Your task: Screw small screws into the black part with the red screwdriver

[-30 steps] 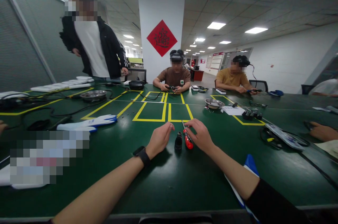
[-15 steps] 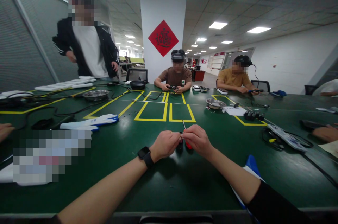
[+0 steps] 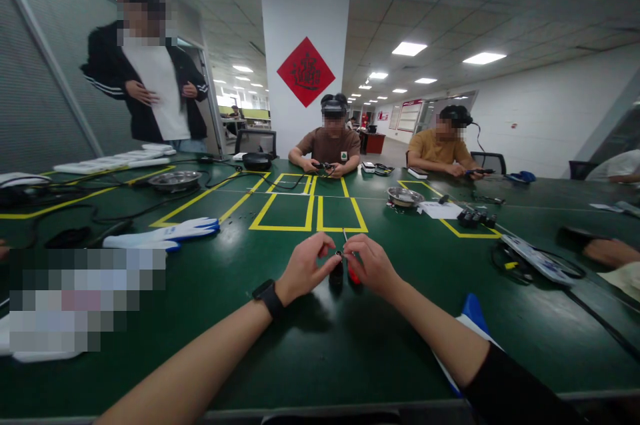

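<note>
A small black cylindrical part [image 3: 337, 273] stands on the green table between my hands. My left hand [image 3: 306, 268], a dark watch at its wrist, is beside it. Its thumb reaches the part's upper end, and a gap shows between thumb and curled fingers. My right hand [image 3: 374, 267] is closed, its fingertips together just above the part's top; whatever they pinch is too small to make out. Beneath the right fingers lies a screwdriver [image 3: 355, 276] with a red handle, partly hidden, its thin shaft pointing away from me.
Blue-and-white gloves [image 3: 173, 231] lie at left, and another glove [image 3: 475, 315] is under my right forearm. Metal bowls [image 3: 405, 196], black parts [image 3: 476, 219], a power strip [image 3: 540, 259] and cables lie farther off. Two people sit opposite; another person [image 3: 155, 85] stands at left.
My left fingers have parted from the thumb and drawn back, uncovering more of the black part. The right hand stays close over it. The standing person's hands have moved to the jacket front.
</note>
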Action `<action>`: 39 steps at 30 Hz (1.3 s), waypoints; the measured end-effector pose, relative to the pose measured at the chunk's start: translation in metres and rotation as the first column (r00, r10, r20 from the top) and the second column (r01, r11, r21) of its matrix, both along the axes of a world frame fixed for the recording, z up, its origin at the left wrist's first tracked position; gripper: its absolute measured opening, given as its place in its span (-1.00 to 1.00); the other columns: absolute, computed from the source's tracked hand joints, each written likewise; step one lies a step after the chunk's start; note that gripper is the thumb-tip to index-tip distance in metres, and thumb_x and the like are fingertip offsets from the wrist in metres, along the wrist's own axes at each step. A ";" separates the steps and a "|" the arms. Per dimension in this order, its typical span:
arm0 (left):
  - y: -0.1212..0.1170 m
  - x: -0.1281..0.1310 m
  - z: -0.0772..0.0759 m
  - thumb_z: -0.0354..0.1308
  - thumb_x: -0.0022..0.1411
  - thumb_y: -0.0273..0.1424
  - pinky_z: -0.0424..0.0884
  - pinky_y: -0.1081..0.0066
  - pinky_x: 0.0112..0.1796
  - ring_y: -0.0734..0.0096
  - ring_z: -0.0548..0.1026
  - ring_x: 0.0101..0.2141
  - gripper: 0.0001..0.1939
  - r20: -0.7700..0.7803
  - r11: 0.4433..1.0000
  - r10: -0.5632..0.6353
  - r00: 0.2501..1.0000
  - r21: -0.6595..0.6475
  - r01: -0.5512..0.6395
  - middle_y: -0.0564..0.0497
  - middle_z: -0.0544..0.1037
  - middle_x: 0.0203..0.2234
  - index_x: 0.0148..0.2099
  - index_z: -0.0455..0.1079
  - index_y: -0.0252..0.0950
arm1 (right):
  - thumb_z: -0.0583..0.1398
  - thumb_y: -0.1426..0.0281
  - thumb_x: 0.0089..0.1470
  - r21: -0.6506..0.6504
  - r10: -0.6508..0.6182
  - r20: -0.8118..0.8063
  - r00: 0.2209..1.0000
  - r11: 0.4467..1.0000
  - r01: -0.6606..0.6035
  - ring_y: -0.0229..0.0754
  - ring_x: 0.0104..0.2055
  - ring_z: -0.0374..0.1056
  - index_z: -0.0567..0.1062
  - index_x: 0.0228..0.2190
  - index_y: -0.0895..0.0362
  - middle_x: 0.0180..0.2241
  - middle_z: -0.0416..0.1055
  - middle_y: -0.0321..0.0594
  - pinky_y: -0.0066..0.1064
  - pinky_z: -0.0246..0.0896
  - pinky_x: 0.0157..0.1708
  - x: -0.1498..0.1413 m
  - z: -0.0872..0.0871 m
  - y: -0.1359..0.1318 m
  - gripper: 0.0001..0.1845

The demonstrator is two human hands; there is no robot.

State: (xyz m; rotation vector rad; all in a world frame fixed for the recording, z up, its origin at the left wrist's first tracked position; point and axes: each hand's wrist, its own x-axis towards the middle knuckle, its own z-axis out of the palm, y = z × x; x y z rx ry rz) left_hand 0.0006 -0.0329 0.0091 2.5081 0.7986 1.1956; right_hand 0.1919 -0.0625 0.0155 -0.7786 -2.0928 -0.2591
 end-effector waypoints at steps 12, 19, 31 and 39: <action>0.021 -0.004 -0.014 0.22 0.04 -0.22 0.29 0.38 -0.27 0.32 0.40 -0.32 -0.69 -0.164 0.961 -0.170 0.972 -0.245 0.126 -0.01 0.47 -0.35 -0.23 0.38 -0.32 | 0.05 0.40 0.13 0.081 -0.076 0.386 0.919 0.996 0.048 -0.21 -0.35 0.27 0.43 -0.34 0.12 -0.38 0.38 -0.17 -0.39 0.14 -0.35 0.010 -0.006 0.007 -0.85; 0.023 -0.004 -0.014 0.24 0.01 -0.17 0.28 0.39 -0.29 0.32 0.38 -0.34 -0.66 -0.165 0.971 -0.128 0.978 -0.222 0.090 -0.01 0.46 -0.37 -0.26 0.39 -0.32 | 0.04 0.39 0.14 0.089 -0.098 0.405 0.909 0.994 0.067 -0.21 -0.36 0.26 0.43 -0.35 0.13 -0.39 0.38 -0.17 -0.39 0.09 -0.35 0.006 -0.008 0.008 -0.83; 0.025 -0.002 -0.020 0.25 0.00 -0.19 0.26 0.41 -0.33 0.38 0.36 -0.38 -0.68 -0.164 0.974 -0.104 0.981 -0.216 0.067 0.03 0.43 -0.42 -0.31 0.35 -0.33 | 0.04 0.36 0.15 0.127 -0.123 0.432 0.893 0.989 0.075 -0.23 -0.39 0.22 0.44 -0.37 0.14 -0.41 0.37 -0.20 -0.39 0.03 -0.37 0.006 -0.011 0.011 -0.80; 0.023 -0.002 -0.019 0.24 0.01 -0.19 0.26 0.41 -0.33 0.37 0.35 -0.36 -0.68 -0.182 0.978 -0.093 0.979 -0.200 0.055 0.02 0.42 -0.40 -0.29 0.34 -0.33 | 0.05 0.36 0.15 0.087 -0.086 0.459 0.884 0.995 0.052 -0.27 -0.41 0.24 0.44 -0.36 0.13 -0.41 0.38 -0.24 -0.41 0.02 -0.40 0.008 -0.008 0.009 -0.81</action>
